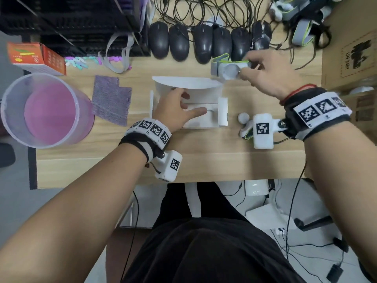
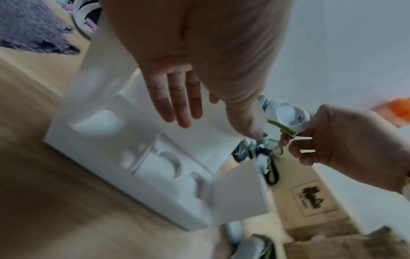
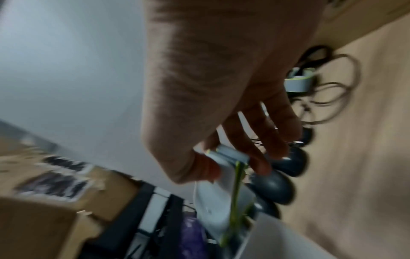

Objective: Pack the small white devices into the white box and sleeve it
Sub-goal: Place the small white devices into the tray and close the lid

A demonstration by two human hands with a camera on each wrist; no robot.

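A row of black computer mice (image 1: pixel 201 44) lies along the far edge of the wooden table (image 1: pixel 102 166), a clear plastic tub (image 1: pixel 43 111) and purple cloth (image 1: pixel 111 100) at left.

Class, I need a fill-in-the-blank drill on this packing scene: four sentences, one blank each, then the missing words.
1. The right hand holds a small white device with a grey and ____ strap.
2. The left hand rests with straight fingers on the open white ____.
3. A row of black ____ lies along the back of the table.
4. The clear plastic bucket has a ____ bottom.

Missing words: green; box; mice; pink
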